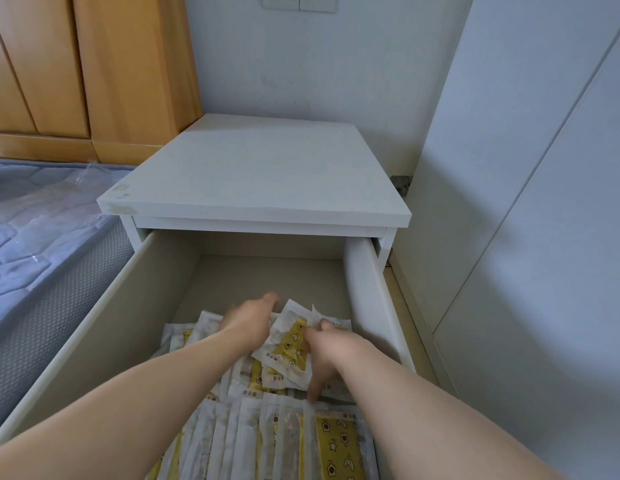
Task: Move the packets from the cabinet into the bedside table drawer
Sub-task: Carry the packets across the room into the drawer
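The bedside table (260, 174) is white and its drawer (104, 317) stands pulled out toward me. Inside lie several white and yellow packets (291, 344), a loose heap in the middle and a neat row (274, 438) at the near end. My left hand (251, 318) reaches over the heap, blurred, its fingers spread on the packets. My right hand (324, 355) holds a few packets of the heap, thumb on top and fingers curled under them.
A mattress in plastic wrap (42, 216) lies left of the drawer. Behind it stands a wooden wardrobe (94, 71). White cabinet doors (526, 202) rise on the right, close to the drawer's side. A wall socket (317, 1) sits above the table.
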Action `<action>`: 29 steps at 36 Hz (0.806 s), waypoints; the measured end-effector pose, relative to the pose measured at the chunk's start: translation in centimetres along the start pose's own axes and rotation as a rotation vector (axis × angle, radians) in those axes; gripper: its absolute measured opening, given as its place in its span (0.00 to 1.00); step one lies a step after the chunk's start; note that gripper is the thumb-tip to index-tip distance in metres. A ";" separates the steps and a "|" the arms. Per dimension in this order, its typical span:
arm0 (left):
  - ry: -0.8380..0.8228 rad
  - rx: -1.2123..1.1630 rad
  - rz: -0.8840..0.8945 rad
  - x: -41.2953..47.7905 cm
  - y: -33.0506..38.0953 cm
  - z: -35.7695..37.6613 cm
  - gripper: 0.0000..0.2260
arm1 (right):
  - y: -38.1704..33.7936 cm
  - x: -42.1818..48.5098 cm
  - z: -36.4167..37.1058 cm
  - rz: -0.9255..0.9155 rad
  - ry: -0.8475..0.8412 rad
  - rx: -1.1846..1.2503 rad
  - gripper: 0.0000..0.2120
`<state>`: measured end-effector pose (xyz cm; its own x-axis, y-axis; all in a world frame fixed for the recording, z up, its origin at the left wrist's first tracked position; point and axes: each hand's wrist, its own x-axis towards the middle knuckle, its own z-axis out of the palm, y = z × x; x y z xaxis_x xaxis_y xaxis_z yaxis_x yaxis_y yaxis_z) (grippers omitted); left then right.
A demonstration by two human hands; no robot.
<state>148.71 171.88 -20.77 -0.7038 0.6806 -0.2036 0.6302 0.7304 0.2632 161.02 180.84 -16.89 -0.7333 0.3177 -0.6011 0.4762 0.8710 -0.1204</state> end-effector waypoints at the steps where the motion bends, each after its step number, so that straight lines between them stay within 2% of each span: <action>1: -0.047 -0.046 0.022 0.1 0.1 0.2 0.23 | 0.0 0.0 0.0 0.000 0.005 -0.002 0.44; 6: -0.235 -0.181 0.065 0.2 0.9 0.5 0.28 | 0.0 -0.1 -0.1 0.007 0.012 -0.008 0.45; 11: -0.158 -0.489 0.020 0.2 1.4 0.1 0.26 | 0.0 -0.2 -0.3 0.014 0.009 -0.021 0.47; 13: -0.109 -0.524 -0.014 0.5 1.5 0.2 0.27 | 0.0 -0.2 -0.4 0.013 0.002 -0.024 0.47; 18: -0.145 -0.295 -0.099 1.3 1.5 0.6 0.30 | 0.0 -0.3 -0.5 0.010 0.003 -0.021 0.46; 20: -0.145 -0.240 -0.108 1.6 1.5 0.6 0.28 | 0.0 -0.3 -0.6 0.011 0.003 -0.017 0.46; 25: 0.055 -0.165 -0.039 1.9 1.9 -0.2 0.17 | 0.0 -0.2 -0.7 0.036 -0.003 0.002 0.46; 27: 0.091 -0.032 -0.013 1.1 2.3 -0.8 0.15 | -0.1 -0.2 -0.7 0.043 -0.004 0.005 0.46; 29: 0.094 -0.035 -0.023 0.5 2.5 -1.3 0.16 | -0.1 -0.1 -0.7 0.050 -0.004 0.001 0.46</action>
<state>149.52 173.99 -18.94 -0.7466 0.6543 -0.1206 0.6031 0.7421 0.2924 160.68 181.01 -16.23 -0.7067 0.3595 -0.6094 0.5129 0.8536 -0.0912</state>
